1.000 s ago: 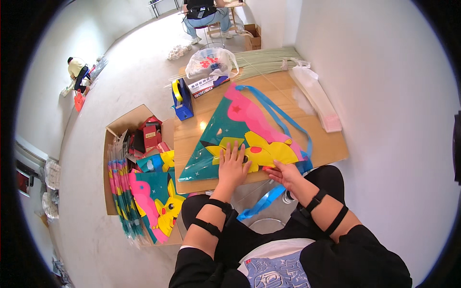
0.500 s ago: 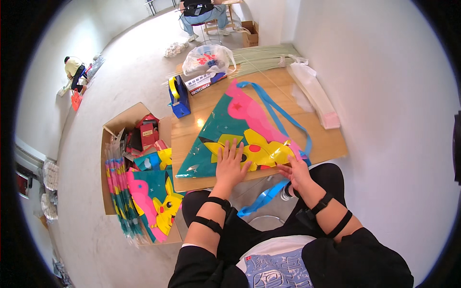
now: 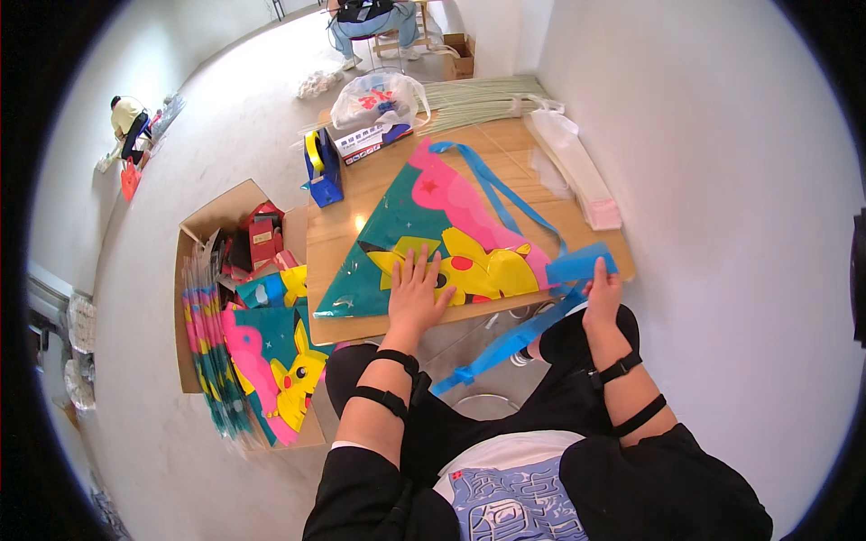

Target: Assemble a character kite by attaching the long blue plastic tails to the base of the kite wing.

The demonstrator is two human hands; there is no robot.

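Your left hand (image 3: 415, 293) lies flat, fingers spread and gripping nothing, pressing the triangular cartoon kite (image 3: 433, 239) onto the wooden desk (image 3: 338, 239) at centre frame. The kite's long axis runs from its lower-left corner up toward its pink tip at upper centre, so your left hand sits on its lower edge, near the yellow figure. Your right hand (image 3: 603, 293) is at the kite's lower-right corner, fingers closed on the end of the blue ribbon tail (image 3: 510, 343); the ribbon's free length drops off the desk edge, down-left across your lap. A second blue ribbon (image 3: 492, 185) trails from the tip down the kite's right edge. The right hand is the nearer one to that corner.
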